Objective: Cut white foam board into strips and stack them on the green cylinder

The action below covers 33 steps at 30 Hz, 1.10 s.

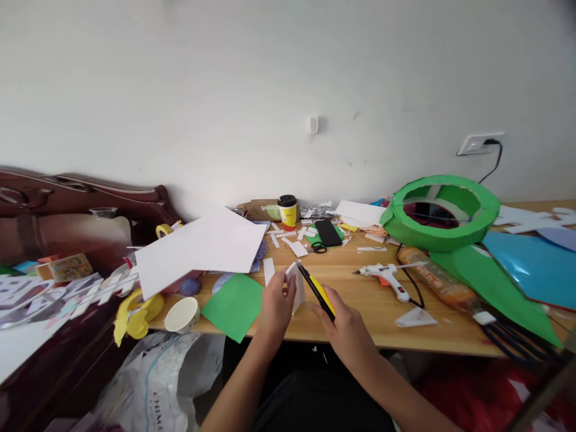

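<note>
A small piece of white foam board [297, 289] stands on edge at the front of the wooden table [330, 273], with my left hand [278, 303] closed on its left side. My right hand [345, 319] grips a yellow and black utility knife [318, 290]. The knife's front end touches or nearly touches the board's top edge; I cannot make out the blade. Left of my left hand lies a green sheet [234, 305]. A narrow white strip [269, 270] is just beyond that hand.
A hot glue gun [386, 277] lies to the right, near a green ring [443, 211]. Large white boards [204, 243] rest at the left by a paper bowl [182, 315]. Farther back are scissors [318, 247], a phone [328, 233], a paper cup [288, 212] and several white scraps.
</note>
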{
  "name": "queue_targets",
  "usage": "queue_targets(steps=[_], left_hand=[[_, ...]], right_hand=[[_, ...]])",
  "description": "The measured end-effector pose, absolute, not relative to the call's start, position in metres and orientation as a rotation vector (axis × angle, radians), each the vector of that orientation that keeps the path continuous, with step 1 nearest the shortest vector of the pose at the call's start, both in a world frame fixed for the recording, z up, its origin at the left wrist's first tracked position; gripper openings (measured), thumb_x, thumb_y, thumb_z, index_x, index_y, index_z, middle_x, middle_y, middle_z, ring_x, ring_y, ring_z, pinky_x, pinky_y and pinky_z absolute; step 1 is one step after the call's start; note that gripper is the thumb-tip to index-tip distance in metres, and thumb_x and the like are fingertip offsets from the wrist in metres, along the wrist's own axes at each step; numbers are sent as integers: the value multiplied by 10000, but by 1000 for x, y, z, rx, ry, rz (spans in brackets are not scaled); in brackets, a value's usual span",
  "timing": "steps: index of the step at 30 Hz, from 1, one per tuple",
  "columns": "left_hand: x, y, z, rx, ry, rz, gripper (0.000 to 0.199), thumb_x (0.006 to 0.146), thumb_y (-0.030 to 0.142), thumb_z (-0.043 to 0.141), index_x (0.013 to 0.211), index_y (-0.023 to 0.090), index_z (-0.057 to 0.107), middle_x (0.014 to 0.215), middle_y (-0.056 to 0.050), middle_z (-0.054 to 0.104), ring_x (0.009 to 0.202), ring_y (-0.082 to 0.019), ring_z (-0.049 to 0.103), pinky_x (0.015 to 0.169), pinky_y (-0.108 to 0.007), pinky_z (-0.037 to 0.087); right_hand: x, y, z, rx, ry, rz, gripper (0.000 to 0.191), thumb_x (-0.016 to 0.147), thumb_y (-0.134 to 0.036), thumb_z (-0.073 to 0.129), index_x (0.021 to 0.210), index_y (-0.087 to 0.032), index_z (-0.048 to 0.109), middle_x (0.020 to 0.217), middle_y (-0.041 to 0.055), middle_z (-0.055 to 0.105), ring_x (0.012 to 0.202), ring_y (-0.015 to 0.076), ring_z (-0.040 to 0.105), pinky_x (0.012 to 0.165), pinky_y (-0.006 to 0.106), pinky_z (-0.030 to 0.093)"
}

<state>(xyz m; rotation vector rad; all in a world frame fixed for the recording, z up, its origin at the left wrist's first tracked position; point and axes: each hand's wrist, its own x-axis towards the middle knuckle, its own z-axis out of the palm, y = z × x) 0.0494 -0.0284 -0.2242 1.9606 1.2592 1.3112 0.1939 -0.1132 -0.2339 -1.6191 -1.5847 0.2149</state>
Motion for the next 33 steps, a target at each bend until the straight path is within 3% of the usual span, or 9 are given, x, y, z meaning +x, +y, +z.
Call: queue_targets(steps=[12, 33], left_hand=[[50, -29, -229, 1994, 1307, 1286, 158, 939, 298, 498, 882, 201, 610, 806, -21, 617, 715, -144, 598, 668, -245, 520], [49, -28, -231, 2041, 1298, 1274, 147, 957, 290, 488, 970, 209, 610, 898, -43, 656, 789, -159, 630, 686, -249, 513]], right_hand=[[196, -114, -221, -1756, -1678, 46, 503, 974, -509, 416, 1266, -132, 577, 986, 153, 747, 795, 304, 732, 642, 353, 540], [190, -120, -218, -1974, -1778, 31, 419, 958, -433, 490, 1257, -154, 582, 853, 109, 756, 719, 285, 728, 578, 312, 487]])
